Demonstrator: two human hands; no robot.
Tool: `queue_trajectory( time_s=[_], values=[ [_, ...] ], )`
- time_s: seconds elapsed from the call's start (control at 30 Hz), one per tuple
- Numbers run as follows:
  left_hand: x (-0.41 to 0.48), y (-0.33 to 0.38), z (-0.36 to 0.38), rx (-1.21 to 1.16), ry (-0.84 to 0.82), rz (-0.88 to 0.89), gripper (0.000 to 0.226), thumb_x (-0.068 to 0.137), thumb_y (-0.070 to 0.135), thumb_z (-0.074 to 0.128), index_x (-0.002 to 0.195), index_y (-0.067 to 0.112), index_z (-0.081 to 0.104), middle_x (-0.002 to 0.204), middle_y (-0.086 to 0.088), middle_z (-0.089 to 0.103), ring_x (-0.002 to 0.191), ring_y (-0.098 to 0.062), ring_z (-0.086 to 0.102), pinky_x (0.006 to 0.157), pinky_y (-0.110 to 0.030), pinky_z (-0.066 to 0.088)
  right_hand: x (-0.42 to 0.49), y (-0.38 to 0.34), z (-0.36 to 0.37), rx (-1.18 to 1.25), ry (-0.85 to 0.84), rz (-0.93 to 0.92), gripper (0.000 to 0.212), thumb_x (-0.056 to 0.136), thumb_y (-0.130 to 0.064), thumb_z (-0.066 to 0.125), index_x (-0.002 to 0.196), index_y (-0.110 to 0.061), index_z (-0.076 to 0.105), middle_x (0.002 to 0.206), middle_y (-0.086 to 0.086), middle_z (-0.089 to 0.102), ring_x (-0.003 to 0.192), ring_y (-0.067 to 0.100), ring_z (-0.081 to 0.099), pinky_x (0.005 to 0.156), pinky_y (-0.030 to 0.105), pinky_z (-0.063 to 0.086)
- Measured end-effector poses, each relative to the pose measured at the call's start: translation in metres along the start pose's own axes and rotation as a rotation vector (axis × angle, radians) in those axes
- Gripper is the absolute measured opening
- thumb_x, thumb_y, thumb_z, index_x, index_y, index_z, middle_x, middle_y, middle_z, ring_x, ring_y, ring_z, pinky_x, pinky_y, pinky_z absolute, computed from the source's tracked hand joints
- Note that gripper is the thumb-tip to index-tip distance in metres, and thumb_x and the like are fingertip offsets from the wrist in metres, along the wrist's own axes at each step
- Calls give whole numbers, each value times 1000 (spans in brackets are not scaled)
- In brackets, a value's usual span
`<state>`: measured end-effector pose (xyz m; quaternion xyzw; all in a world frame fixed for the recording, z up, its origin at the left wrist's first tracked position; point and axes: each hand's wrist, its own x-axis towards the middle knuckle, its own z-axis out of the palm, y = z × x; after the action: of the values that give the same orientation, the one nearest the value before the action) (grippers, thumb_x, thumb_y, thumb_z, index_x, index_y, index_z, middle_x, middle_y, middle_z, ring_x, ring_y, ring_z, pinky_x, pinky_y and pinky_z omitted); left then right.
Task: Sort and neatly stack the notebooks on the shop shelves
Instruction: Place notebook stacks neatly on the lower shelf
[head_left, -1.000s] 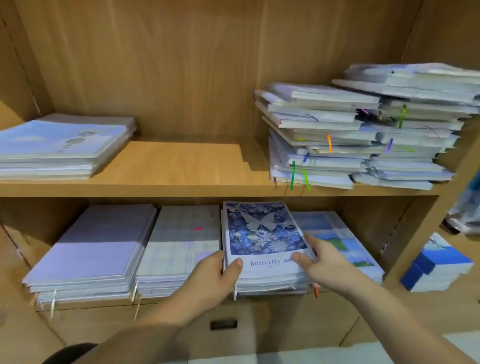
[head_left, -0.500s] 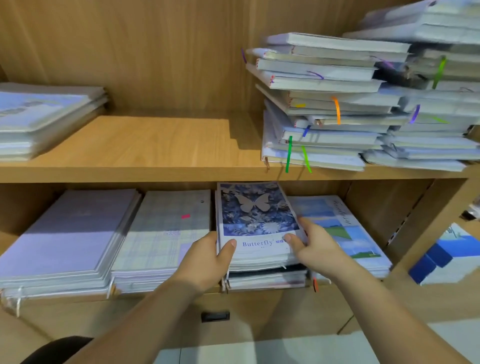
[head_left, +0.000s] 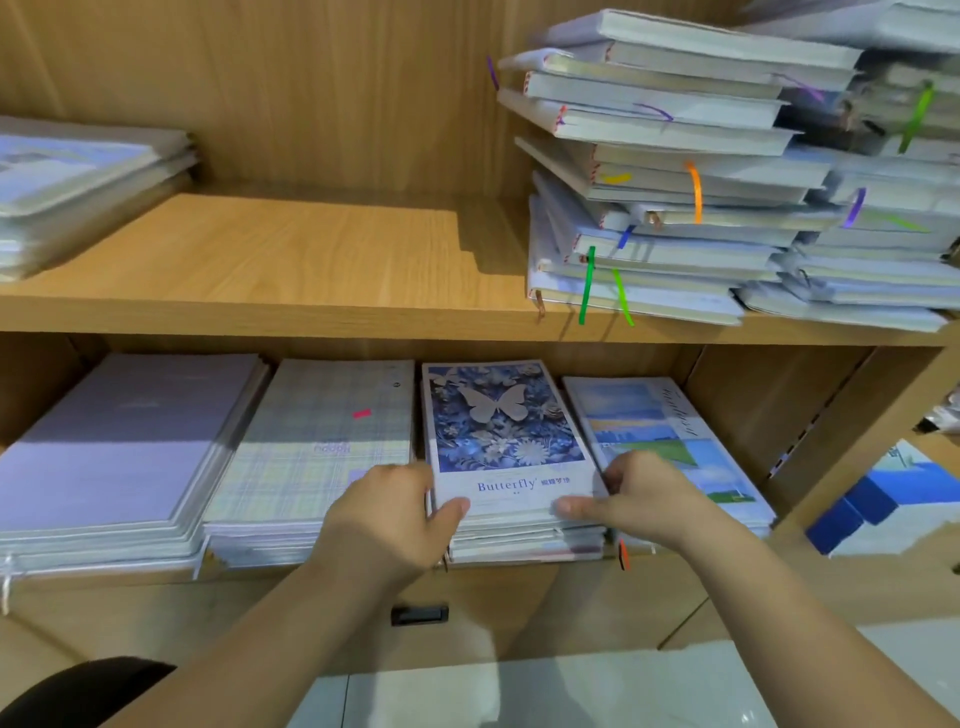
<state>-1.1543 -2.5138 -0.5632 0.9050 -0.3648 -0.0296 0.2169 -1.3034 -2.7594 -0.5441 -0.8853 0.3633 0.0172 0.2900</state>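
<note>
Lower compartment (head_left: 753, 410), four notebook stacks side by side, left to right: lilac stack (head_left: 119, 441); pale plaid stack (head_left: 322, 447) with a small pink mark on its cover; butterfly stack (head_left: 504, 431), blue floral cover lettered "Butterfly"; landscape stack (head_left: 670, 441), sky and green field on top. The butterfly stack sits third in the row, close against both neighbours, its lower books slightly out of line at the near edge. Left hand (head_left: 387, 519): thumb laid on the top cover at the near left corner, fingers curled down into the gap beside the plaid stack, gripping the butterfly stack. Right hand (head_left: 644, 499): thumb flat on the cover at the near right corner, fingers curled against the stack's right side, partly covering the landscape stack. Upper shelf (head_left: 291, 260): a low flat stack (head_left: 67, 182) at far left; at right an untidy pile (head_left: 654, 208) of books lying at varied angles, overhanging the shelf edge, with a green ribbon (head_left: 587, 286) and an orange ribbon (head_left: 695, 192) hanging out; a second leaning pile (head_left: 883, 234) touching it further right. Below the compartment, a drawer handle (head_left: 420, 614). Outside the unit at right, blue-covered items (head_left: 872, 499), blurred.
</note>
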Motion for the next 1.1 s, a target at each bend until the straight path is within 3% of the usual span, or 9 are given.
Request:
queue_trajectory(
  time_s=[0.07,0.13,0.27,0.53,0.7,0.87,1.0,1.1],
  values=[
    [-5,-4,1,51,-157,-57,42,80,73,61,93,33,57,89,12,64,86,-12,61,65,-29,47,-3,4,-2,-22,-98,59,68,44,-74,89,67,-20,54,51,-9,51,55,9,54,48,21,36],
    [-6,-3,7,86,-217,-78,44,77,71,66,95,32,57,89,12,63,91,-14,63,74,-30,52,-3,3,-2,-31,-131,85,62,43,-65,95,68,-22,57,46,-14,56,50,2,54,39,14,35],
    [-4,-4,23,32,-262,-128,43,81,63,69,101,26,63,95,6,66,95,-18,64,86,-37,56,-1,-3,12,-50,-215,152,67,54,-54,94,94,-15,55,64,3,72,47,18,59,50,29,48],
    [-19,-15,50,-136,-166,-138,31,90,57,62,105,30,57,91,9,65,86,-13,63,78,-36,55,-9,1,32,101,-241,193,43,74,-32,88,99,-11,60,66,13,74,41,18,55,43,21,37],
    [-22,-16,56,-261,-199,-168,29,92,50,67,89,24,54,73,3,62,65,-6,60,64,-30,50,-10,5,41,263,-185,209,43,72,-25,90,97,-2,63,63,13,73,41,20,55,43,22,33],
    [-23,-14,58,-240,-163,-189,28,94,48,65,90,24,51,80,6,59,70,-6,57,59,-26,41,-16,11,43,369,-203,148,28,72,-17,89,89,-3,72,60,13,67,43,20,52,43,25,31],
    [-23,-15,58,-199,-129,-124,22,96,43,62,99,23,54,80,8,57,77,-11,57,67,-30,46,-17,17,45,187,-153,113,24,77,-17,85,93,-11,70,62,8,72,41,18,58,40,24,41],
    [-23,-17,59,-220,-98,-128,23,95,42,64,98,20,60,84,1,63,83,-19,62,78,-37,54,-17,20,56,80,-70,135,20,77,-22,85,90,-17,70,64,6,74,44,18,64,52,34,59]
  ],
)
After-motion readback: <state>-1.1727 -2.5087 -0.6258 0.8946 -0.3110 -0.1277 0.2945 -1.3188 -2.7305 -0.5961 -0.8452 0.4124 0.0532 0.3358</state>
